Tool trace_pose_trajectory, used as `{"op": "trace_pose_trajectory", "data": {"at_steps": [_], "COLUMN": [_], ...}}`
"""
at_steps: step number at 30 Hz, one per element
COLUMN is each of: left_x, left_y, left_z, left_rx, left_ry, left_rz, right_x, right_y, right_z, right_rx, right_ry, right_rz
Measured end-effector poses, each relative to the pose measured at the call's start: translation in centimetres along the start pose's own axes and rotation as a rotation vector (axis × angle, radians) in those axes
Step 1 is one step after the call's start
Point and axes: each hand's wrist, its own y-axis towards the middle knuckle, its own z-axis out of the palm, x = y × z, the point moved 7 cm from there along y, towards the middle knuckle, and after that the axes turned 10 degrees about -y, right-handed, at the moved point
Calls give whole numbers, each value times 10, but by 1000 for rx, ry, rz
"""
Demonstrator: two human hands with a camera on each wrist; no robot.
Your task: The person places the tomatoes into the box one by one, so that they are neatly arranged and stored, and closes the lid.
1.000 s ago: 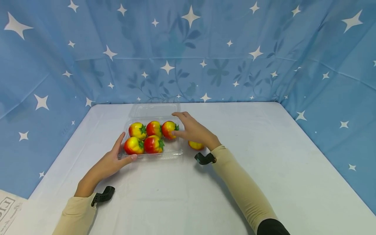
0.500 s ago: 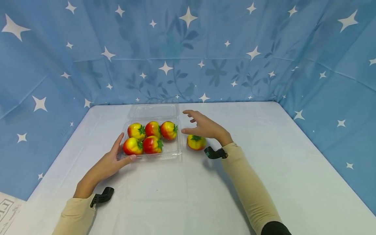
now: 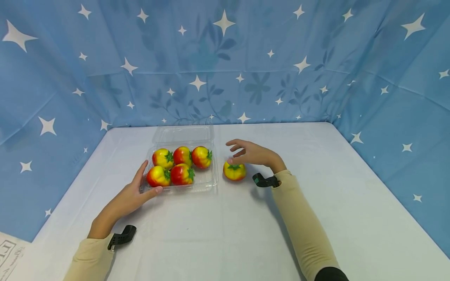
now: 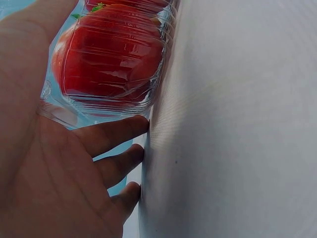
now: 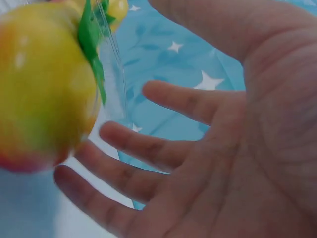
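Note:
A clear plastic clamshell box [image 3: 204, 182] lies open on the table, its lid [image 3: 183, 134] folded back. Inside are several shiny red-and-yellow fruits [image 3: 182, 174] with green leafy tops, in two rows; the front right spot has none. My left hand [image 3: 131, 197] rests at the box's front left corner, thumb along the front edge, fingers straight at the left side. One more such fruit [image 3: 234, 171] sits on the table right of the box, leaves up. My right hand [image 3: 254, 153] hovers at this fruit with fingers spread, thumb over its top; whether the thumb touches is unclear.
A white cloth covers the table [image 3: 211, 242]. Blue curtain [image 3: 225, 70] with white stars closes off the back and sides. A pale printed sheet or card [image 3: 10, 253] shows at the lower left.
My right hand has left the fruit at the box's back right and moved right, over the loose fruit, its thumb lowering to the top. My left hand stays at the box.

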Motion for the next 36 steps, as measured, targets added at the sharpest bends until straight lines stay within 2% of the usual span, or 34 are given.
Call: {"op": "trace_pose_trajectory", "data": {"at_steps": [11, 20, 26, 31, 36], "left_x": [1, 0, 0, 0, 1], "left_y": [1, 0, 0, 1, 1], "left_z": [2, 0, 1, 1, 1], "left_rx": [10, 3, 3, 3, 6], "left_ry": [-8, 1, 3, 6, 7], "left_rz": [-6, -7, -13, -10, -17], "right_x": [-24, -22, -24, -26, -22], "right_y": [-6, -13, -12, -14, -17], "right_z": [-3, -9, -1, 5, 8], "right_rx": [63, 53, 110, 176, 248], "right_ry": [51, 57, 48, 170, 277], "right_rz": [32, 29, 71, 94, 42]}}
